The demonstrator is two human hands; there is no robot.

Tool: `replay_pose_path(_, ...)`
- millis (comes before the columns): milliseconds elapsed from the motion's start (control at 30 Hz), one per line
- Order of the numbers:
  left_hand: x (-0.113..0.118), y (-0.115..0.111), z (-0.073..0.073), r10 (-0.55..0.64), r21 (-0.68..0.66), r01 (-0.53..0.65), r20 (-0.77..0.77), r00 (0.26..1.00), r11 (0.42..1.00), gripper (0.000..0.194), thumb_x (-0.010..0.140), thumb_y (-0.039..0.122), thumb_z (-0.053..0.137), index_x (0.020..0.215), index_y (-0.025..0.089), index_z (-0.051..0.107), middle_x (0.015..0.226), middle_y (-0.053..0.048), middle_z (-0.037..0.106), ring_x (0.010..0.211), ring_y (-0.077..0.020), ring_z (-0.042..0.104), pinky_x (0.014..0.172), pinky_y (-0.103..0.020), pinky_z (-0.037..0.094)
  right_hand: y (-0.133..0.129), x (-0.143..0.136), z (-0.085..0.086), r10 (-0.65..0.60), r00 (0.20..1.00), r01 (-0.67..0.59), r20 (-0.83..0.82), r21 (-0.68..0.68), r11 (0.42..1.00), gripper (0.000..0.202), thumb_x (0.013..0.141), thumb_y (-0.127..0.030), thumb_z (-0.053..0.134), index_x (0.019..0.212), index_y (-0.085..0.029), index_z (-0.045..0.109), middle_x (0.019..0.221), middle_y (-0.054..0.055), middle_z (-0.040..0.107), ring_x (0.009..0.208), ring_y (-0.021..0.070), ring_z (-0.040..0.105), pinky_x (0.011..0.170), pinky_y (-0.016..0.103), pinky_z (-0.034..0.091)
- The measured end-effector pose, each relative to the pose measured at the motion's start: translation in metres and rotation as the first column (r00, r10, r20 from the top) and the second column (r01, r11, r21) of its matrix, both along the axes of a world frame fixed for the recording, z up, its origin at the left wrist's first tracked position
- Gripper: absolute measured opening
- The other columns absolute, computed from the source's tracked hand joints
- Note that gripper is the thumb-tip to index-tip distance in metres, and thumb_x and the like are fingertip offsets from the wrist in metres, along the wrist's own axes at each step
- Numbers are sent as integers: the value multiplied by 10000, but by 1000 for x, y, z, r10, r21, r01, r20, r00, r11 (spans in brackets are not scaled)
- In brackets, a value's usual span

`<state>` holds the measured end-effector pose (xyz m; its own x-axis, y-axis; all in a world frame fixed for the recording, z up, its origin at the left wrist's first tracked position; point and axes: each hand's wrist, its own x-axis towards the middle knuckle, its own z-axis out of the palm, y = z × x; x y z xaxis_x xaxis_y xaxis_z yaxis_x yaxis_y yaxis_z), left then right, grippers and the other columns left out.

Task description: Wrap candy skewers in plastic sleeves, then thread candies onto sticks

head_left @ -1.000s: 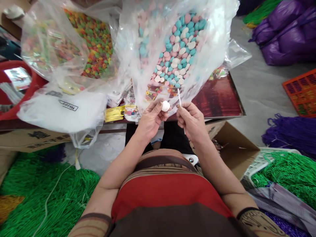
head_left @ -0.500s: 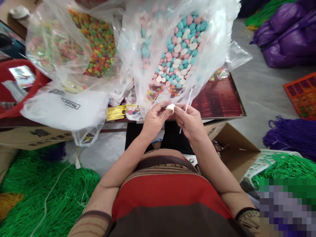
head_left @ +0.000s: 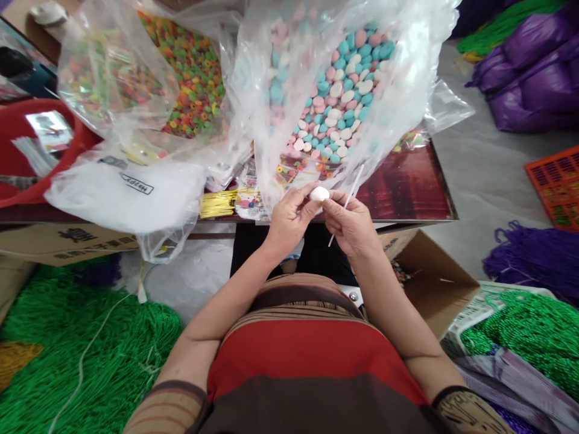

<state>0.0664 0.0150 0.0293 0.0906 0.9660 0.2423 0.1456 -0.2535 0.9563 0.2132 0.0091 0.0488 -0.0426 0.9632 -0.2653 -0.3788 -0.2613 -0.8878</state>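
Note:
A small white rounded piece (head_left: 319,194) is pinched between the thumb and fingers of my left hand (head_left: 289,220), just over the table's front edge. My right hand (head_left: 355,226) is closed on a thin white stick (head_left: 357,181) that slants up past its knuckles, and its thumb and fingertip touch the right side of the white piece. Right behind my hands lies a large clear plastic bag (head_left: 407,78) of pink, blue and white oval pieces (head_left: 335,114). Whether the white piece is soft or hard I cannot tell.
Another clear bag holds small colourful rings (head_left: 194,84). Yellow twist ties (head_left: 217,205) and white printed bags (head_left: 122,193) lie left, near a red basin (head_left: 79,141). Green cord bundles (head_left: 108,355) cover the floor left. An open cardboard box (head_left: 434,271) stands below right, beside a white crate (head_left: 456,325).
The white piece shows more fully between my fingertips now. My hands stay close together, and the whole view has shifted slightly.

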Motion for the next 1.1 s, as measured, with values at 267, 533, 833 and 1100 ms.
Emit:
replay_pose_path(267,-4,4,0,50,-81,-49,9,999,996,487,1005,604,525,1177,201,737,946,-57,754,856,-163,700,803,-291,566,-2,-4,-2,-24,999,24,23,14,1000,390,623,-411,925,829,-184,683,552,-99,451,443,20,249,414,210,159)
replay_pose_path(533,-6,2,4,-40,-288,59,71,997,956,515,1011,625,478,1104,191,738,872,-30,736,795,-140,671,757,-256,539,0,-3,-8,-38,960,18,276,76,997,274,713,-414,824,802,-170,737,565,-64,496,496,54,340,448,215,250)
replay_pose_path(833,-4,2,-5,-92,-261,79,-39,995,962,529,974,566,596,1313,165,659,1062,-64,777,911,-169,720,868,-293,557,0,4,-21,-100,811,-77,576,275,958,239,837,-408,732,930,-193,779,833,10,723,727,140,577,734,300,512)
replay_pose_path(1100,-4,7,-4,-9,-349,133,336,942,928,440,907,618,686,987,186,666,851,-44,789,691,-116,702,665,-243,563,-29,13,5,-85,914,-14,397,241,970,365,972,-485,615,1239,-255,710,868,7,670,538,86,437,474,241,351)
